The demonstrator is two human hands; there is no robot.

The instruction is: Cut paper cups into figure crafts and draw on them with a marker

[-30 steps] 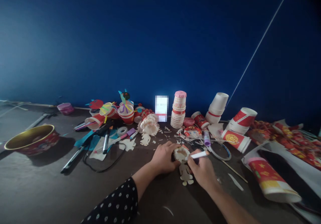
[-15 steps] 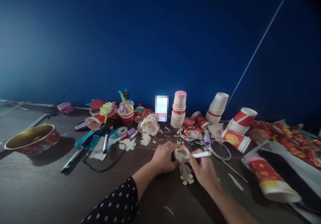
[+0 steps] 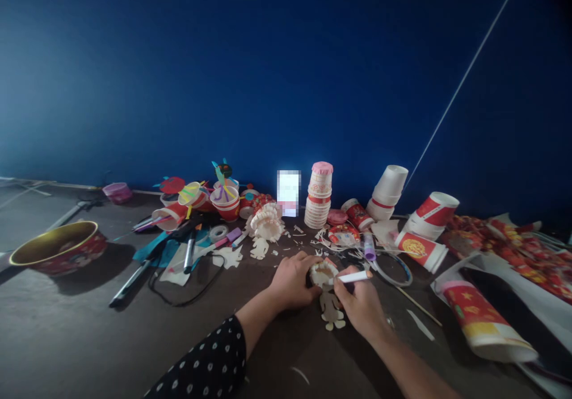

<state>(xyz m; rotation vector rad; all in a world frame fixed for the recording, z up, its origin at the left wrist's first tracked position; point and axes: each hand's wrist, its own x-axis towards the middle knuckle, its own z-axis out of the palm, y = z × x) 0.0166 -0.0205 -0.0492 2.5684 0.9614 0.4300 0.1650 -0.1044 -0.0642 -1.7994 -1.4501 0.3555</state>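
Note:
A cream paper figure (image 3: 331, 309) with a round, frilly-edged head lies flat on the dark table in front of me. My left hand (image 3: 295, 280) rests at the left of its head, fingers curved over the upper edge and thumb near the neck, pressing on it. In my right hand (image 3: 360, 298) is a white marker (image 3: 353, 277), pinched between thumb and fingers. Its tip end points left at the lower right of the head; the exact contact is hidden by my fingers. A similar frilled paper figure (image 3: 267, 227) sits farther back on the left.
Paper scraps lie beyond my hands. A stack of paper cups (image 3: 319, 199) stands at the back. On the right are a lying red cup (image 3: 482, 321), a black phone (image 3: 518, 315) and a thin stick (image 3: 417, 305). Pens and a gold-rimmed bowl (image 3: 67, 256) are on the left.
My right hand and the marker have shifted slightly left along the figure's head. My left hand stays in place on the figure.

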